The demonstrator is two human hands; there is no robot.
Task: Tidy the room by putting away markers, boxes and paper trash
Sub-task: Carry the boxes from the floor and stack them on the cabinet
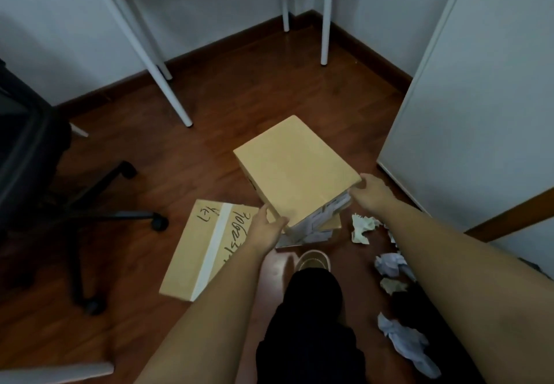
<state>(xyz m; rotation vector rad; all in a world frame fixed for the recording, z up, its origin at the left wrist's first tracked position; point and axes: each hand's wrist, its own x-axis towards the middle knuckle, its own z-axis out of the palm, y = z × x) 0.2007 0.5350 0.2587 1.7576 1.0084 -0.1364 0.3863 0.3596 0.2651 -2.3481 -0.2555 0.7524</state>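
Both forearms reach forward, left hand (267,228) and right hand (368,187) gripping the cardboard box (295,171) by its near corners.

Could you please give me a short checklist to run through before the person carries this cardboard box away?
1. Left hand grips the near left corner of the cardboard box: ok.
2. Right hand holds the near right corner: ok.
3. Box is level: not ok, it tilts.
4. Box is closed: cannot tell; white labels or papers show on its near side.
5. Floor around the feet is free: not ok; a flat box lies to the left and crumpled paper to the right.
6. Office chair is away from the box: ok.
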